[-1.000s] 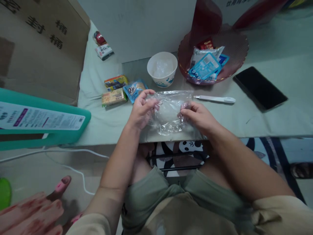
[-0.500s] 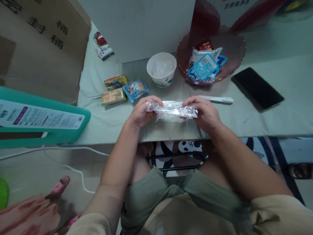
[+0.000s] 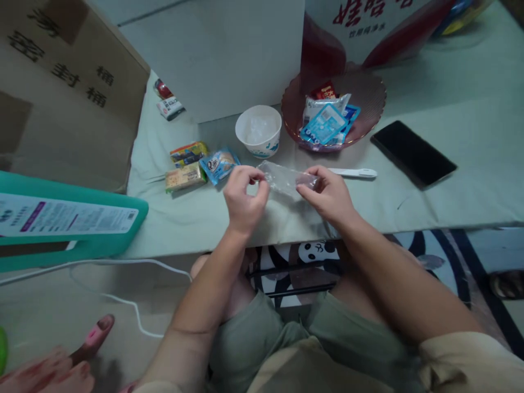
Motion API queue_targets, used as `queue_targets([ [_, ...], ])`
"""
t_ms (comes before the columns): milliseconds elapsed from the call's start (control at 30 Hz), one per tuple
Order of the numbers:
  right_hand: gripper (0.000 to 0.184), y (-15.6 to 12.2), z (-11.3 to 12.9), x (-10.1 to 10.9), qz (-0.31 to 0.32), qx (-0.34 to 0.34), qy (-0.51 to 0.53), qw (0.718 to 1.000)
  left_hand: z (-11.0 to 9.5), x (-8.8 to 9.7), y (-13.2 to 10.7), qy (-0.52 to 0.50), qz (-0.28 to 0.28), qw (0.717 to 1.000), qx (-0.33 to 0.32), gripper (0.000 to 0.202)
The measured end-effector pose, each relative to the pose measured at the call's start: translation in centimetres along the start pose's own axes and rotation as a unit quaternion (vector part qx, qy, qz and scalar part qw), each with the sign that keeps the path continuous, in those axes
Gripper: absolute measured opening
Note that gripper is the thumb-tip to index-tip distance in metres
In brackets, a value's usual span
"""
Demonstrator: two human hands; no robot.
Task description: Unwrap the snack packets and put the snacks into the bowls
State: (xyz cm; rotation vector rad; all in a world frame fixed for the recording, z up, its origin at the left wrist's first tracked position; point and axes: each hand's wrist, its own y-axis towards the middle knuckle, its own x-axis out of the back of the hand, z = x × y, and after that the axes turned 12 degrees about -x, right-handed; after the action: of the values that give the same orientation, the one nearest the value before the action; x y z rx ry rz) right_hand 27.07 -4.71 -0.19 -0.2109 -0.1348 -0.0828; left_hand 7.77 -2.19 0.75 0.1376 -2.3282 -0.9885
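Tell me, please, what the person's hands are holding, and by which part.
Both hold one clear plastic bag, gathered into a strip: the left hand pinches its left end, the right hand its right end.

Dim greenish light, soft focus, wide-angle bending at edges.

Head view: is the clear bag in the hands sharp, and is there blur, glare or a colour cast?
Head view: dim, greenish cast, soft throughout; the clear plastic bag, pinched between left hand and right hand, has faint sheen and hard-to-trace edges. Head view, bottom left: another person's hand is motion-blurred; the table edge slightly bows from lens distortion.
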Motion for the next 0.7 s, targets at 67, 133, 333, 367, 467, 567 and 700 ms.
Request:
queue_targets([
  [67, 0.021, -0.1, 0.3, -0.3, 0.014, 0.016, 0.006, 1.0, -0.6, -0.8, -0.6, -0.05, 0.062, 0.996, 0.035, 0.018],
  [133, 0.023, -0.2, 0.5, -0.8, 0.053, 0.01, 0.051, 0.997, -0.6, -1.5, -1.0, -0.136, 0.115, 0.979, 0.099, 0.041],
  [333, 0.035, -0.2, 1.2, -2.0, 0.221, -0.086, 0.274, 0.932, 0.4, -1.5, -1.1, -0.329, 0.137, 0.912, 0.203, 0.052],
  [367, 0.038, -0.1, 1.3, -2.1, 0.226, -0.087, 0.279, 0.929, 0.6, -1.1, -1.1, -0.318, 0.117, 0.917, 0.209, 0.047],
  [467, 0.044, 0.2, 1.1, -2.1, 0.182, -0.068, 0.231, 0.953, 1.7, 0.5, -0.5, -0.209, 0.032, 0.957, 0.197, 0.029],
  [567, 0.044, 0.5, 0.6, -2.1, 0.152, -0.028, 0.184, 0.971, 2.8, 2.0, 1.5, -0.091, -0.042, 0.987, 0.127, 0.016],
  [700, 0.042, 0.7, 0.3, -2.4, 0.171, 0.014, 0.175, 0.969, 3.6, 1.8, 6.6, 0.019, -0.041, 0.999, 0.024, 0.014],
])
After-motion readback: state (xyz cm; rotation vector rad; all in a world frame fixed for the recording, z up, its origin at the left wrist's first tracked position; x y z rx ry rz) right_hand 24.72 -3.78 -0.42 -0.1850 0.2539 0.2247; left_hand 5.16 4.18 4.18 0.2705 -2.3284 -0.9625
